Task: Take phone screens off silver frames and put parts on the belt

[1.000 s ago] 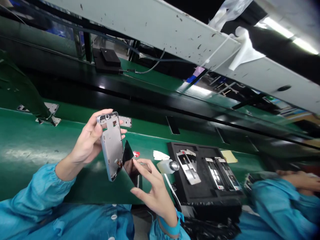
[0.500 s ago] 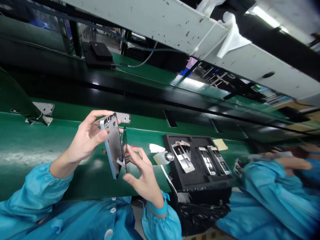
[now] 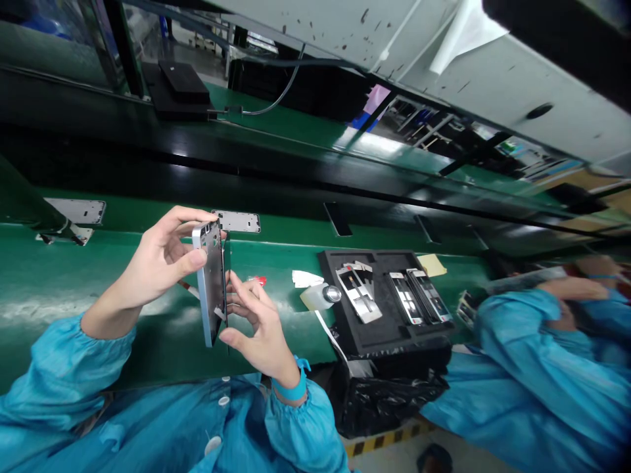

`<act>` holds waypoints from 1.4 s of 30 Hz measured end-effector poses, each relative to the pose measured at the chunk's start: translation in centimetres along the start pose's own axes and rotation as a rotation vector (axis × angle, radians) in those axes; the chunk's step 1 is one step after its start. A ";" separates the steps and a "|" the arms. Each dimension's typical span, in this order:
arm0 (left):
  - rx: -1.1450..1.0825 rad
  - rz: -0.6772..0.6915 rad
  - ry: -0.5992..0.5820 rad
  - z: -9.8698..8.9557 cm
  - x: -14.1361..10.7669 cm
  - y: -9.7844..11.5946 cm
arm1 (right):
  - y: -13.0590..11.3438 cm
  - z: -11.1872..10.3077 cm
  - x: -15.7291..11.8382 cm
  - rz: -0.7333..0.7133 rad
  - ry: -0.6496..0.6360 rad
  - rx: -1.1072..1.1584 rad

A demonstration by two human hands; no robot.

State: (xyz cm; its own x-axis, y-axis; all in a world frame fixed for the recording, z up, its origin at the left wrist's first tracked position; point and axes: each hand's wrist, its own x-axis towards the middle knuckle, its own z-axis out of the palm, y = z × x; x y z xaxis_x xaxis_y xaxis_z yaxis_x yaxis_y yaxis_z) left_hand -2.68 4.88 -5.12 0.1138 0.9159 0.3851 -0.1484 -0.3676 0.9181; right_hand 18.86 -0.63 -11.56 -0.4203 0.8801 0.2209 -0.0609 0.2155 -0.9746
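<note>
My left hand (image 3: 165, 259) grips a phone frame (image 3: 210, 289) with a light blue edge by its upper part, the thumb on the near side. The frame stands nearly upright over the green bench. Just right of it is a thin dark panel (image 3: 225, 276), seen almost edge-on. My right hand (image 3: 256, 318) holds this panel between fingers and thumb. A small pale strip (image 3: 219, 314) shows low down between frame and panel. Whether the two parts touch is hard to tell. Behind them a grey metal plate (image 3: 240, 222) lies on the bench.
Right of my hands stand a bottle (image 3: 320, 297) and a black foam tray (image 3: 382, 343) with phone parts. A yellow pad (image 3: 432, 265) lies behind the tray. A red item (image 3: 257, 280) lies on the bench. At the right is a co-worker's blue sleeve (image 3: 522, 328).
Both hands, with the frame and panel, have moved slightly left in view. The panel is now closer to the frame, with a narrower gap between them. The camera view has also shifted.
</note>
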 end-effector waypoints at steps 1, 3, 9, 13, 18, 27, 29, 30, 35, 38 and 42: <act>0.018 0.015 0.002 0.1 0.1 0.1 | 0.1 0.2 0.0 -0.006 0.011 0.006; 0.049 0.031 -0.011 0.6 0.3 0.3 | 0.2 0.7 0.2 -0.010 0.042 0.017; 0.085 -0.002 -0.005 1.1 0.1 0.1 | 1.0 2.0 0.7 -0.038 0.129 0.051; 0.114 -0.038 0.034 0.8 0.0 -0.1 | 1.4 1.8 1.2 -0.030 0.133 0.014; -0.032 -0.064 0.064 2.1 -0.8 -0.2 | 2.3 1.7 1.9 -0.117 0.156 -0.222; -0.431 -0.418 0.203 4.1 -2.6 -1.7 | 0.8 1.5 2.6 -0.137 0.307 -0.190; -0.422 -0.454 0.095 4.4 -3.0 -1.4 | -0.2 0.8 3.3 0.010 0.254 -0.051; -0.409 -0.458 0.049 4.6 -3.1 -1.1 | -0.6 0.4 3.6 0.099 0.187 -0.004; -0.374 -0.451 -0.047 5.4 -4.2 0.2 | -2.2 -0.5 3.4 0.275 0.066 0.089; -0.229 -0.356 -0.011 5.8 -4.8 0.2 | -3.1 -0.4 2.9 0.234 0.078 0.058; 0.122 -0.162 0.137 6.3 -4.7 -0.6 | -3.5 -0.2 3.5 0.125 0.203 -0.025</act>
State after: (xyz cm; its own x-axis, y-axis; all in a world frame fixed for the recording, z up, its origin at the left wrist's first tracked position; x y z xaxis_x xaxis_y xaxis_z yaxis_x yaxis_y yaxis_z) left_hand 3.04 -0.20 -6.91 -0.0091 0.9747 0.2234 -0.0180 -0.2235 0.9745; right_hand 17.74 1.75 -7.34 -0.2327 0.9670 0.1039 0.0037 0.1077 -0.9942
